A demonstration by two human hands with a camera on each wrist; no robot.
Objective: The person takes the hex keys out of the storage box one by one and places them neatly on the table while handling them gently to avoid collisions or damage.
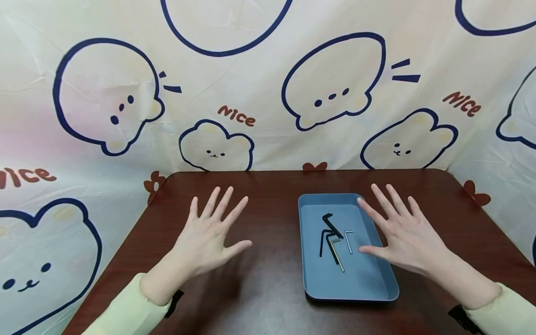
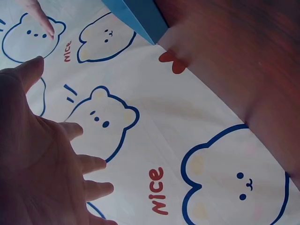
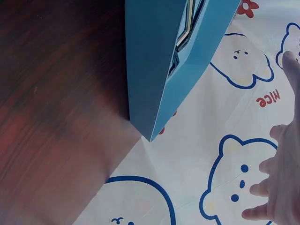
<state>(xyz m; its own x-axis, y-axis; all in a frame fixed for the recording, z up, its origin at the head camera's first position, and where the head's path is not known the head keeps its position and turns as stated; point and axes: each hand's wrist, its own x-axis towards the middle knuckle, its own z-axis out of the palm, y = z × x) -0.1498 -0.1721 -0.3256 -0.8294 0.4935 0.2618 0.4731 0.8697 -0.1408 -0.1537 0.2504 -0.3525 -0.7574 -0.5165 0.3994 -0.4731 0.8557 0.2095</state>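
Several L-shaped hex keys, some black and some silvery, lie in a blue tray (image 1: pixel 347 284) right of the table's middle. One black hex key (image 1: pixel 321 244) is at the left of the group, and a small silvery hex key (image 1: pixel 349 243) at its right. My left hand (image 1: pixel 209 239) is spread in the air left of the tray, holding nothing. Over the tray's right edge my right hand (image 1: pixel 402 230) hovers with fingers spread, also holding nothing. The left wrist view shows the left palm (image 2: pixel 37 154); the right wrist view catches the right fingers (image 3: pixel 267 187) at its edge.
The dark brown wooden table (image 1: pixel 268 260) reaches back to a pale cloth (image 1: pixel 268 93) printed with blue-outlined bears and the word Nice. The cloth also hangs along both sides. The tray's raised wall (image 3: pixel 152 56) stands up from the table.
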